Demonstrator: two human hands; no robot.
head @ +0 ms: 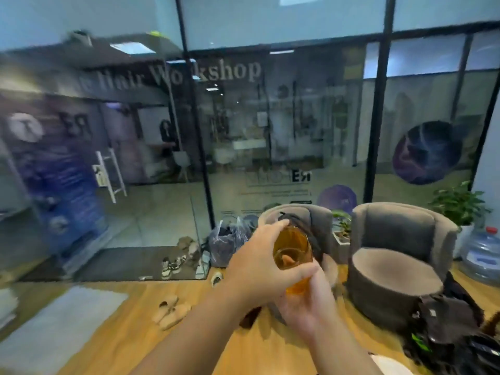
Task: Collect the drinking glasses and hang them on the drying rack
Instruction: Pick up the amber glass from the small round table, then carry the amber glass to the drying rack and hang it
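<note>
Head view: we hold one amber drinking glass (292, 253) up in front of us with both hands, its open mouth turned towards the camera. The left hand (259, 269) wraps the glass from the side, fingers curled over its far wall and thumb across its near rim; the right hand (308, 301) grips it from below, fingers closed round its base. The glass sits in mid-air, in front of the nearer of two grey armchairs (397, 255), which we take as our landmark. Beside that armchair stand a potted plant (460, 204) and a water bottle (481, 253); before it lie slippers (170, 312) on the wooden floor (130, 334), and behind it rises a glass partition (270, 131). We judge the collecting step to be in hand: one glass is gathered and being carried. No drying rack shows here, so the next move calls for finding it, then turning the glass mouth-down to hang it, with a firm grip kept on the smooth wall
</note>
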